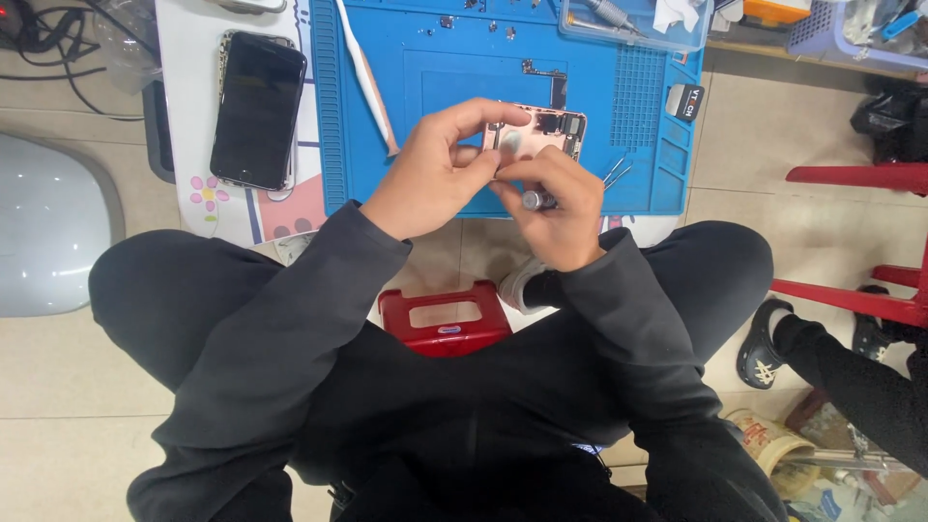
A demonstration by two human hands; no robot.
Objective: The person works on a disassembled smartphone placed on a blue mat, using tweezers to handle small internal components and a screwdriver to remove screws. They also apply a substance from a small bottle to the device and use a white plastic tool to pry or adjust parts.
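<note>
Hands, two, grip one opened phone shell and one screwdriver.

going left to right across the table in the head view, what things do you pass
Black phone → white spudger tool → left hand → right hand on the pink phone housing → tweezers → small black block at the blue mat's right edge.

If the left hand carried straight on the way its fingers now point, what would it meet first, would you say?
The left hand points up and to the right, fingers curled over the pink opened phone housing. Straight on, it would probably press into that housing first; beyond lies the blue silicone work mat. Depth is hard to judge.
</note>
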